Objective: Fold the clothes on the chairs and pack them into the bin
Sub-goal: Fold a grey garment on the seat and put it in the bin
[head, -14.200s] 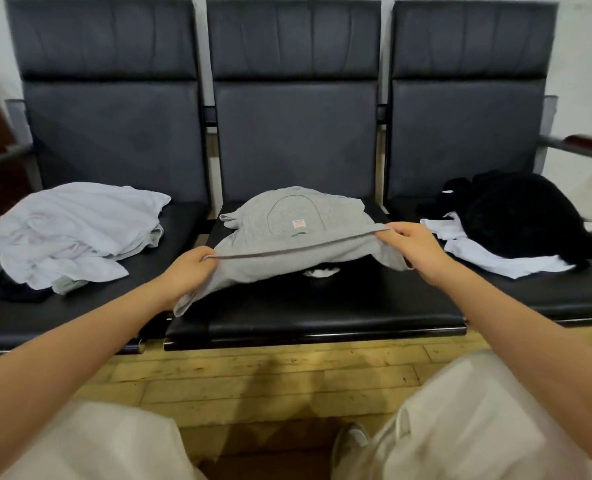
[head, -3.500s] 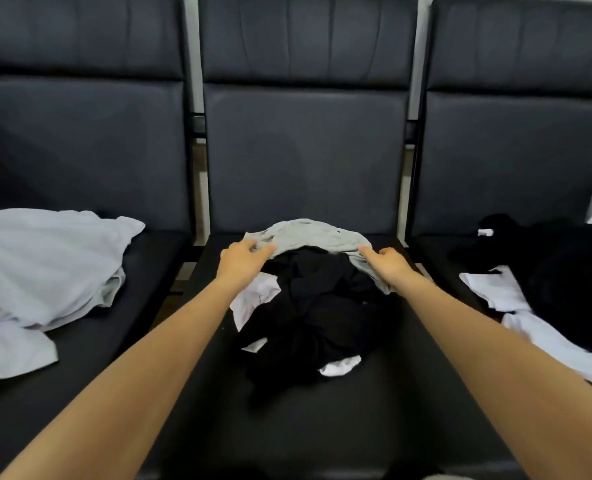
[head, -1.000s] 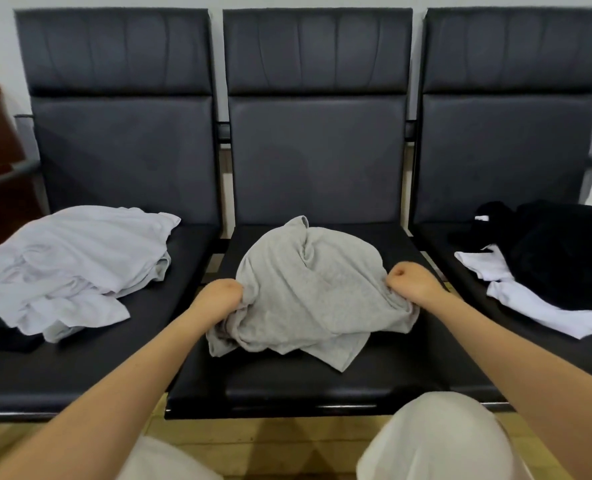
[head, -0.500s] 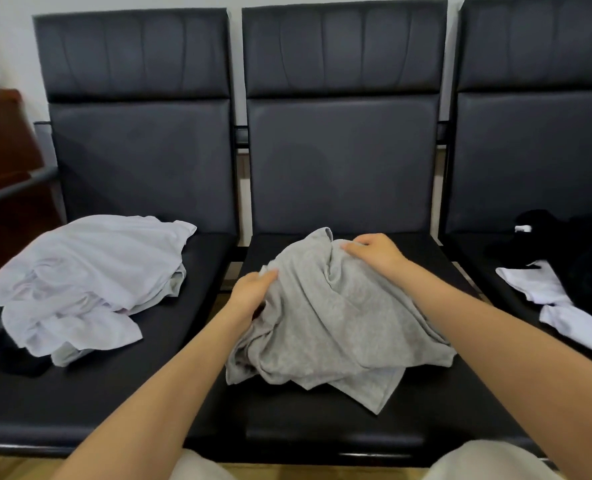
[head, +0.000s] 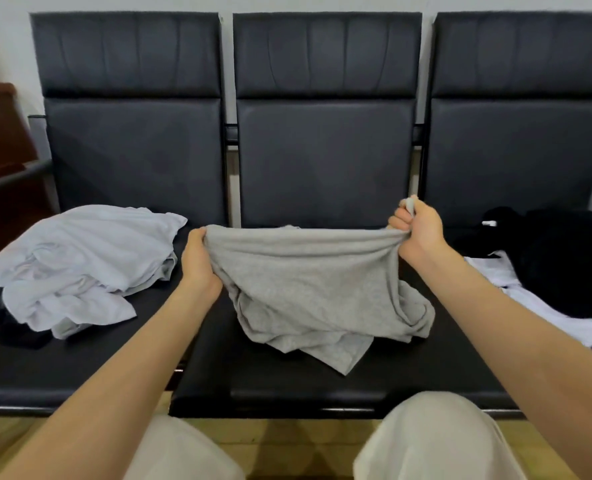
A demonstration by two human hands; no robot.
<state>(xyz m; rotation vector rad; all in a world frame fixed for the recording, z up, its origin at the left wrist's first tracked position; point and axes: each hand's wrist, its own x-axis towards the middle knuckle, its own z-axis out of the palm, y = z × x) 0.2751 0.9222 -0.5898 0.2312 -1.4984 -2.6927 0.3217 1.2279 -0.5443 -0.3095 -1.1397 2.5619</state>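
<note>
- The grey garment [head: 317,289] is held up by one edge over the middle chair seat [head: 287,382]. The left hand [head: 197,261] grips one end of this edge and the right hand [head: 417,230] grips the other end.
- Both hands are closed on the fabric. The right hand has a bunch of cloth in its fist, and a small piece comes out above the fingers. The left hand pinches the edge between thumb and fingers.
- The hands are well apart, so the edge between them is pulled almost straight. I think this is to open the garment and find its shape before folding.
- The lower part of the garment hangs down from the hands and lies crumpled on the seat, toward the front edge. So the garment is between the hands and below them, partly carried, partly resting.
- The garment is not yet flat and not yet folded. The folding of this piece looks to be only at its start.
- On the left chair seat [head: 80,372] lies a pile of pale clothes [head: 76,261], just beside the left hand but not touching it.
- On the right chair seat, near the right edge of the view, lies a black garment [head: 564,258] on top of a white garment [head: 544,310].
- No bin is visible.
</note>
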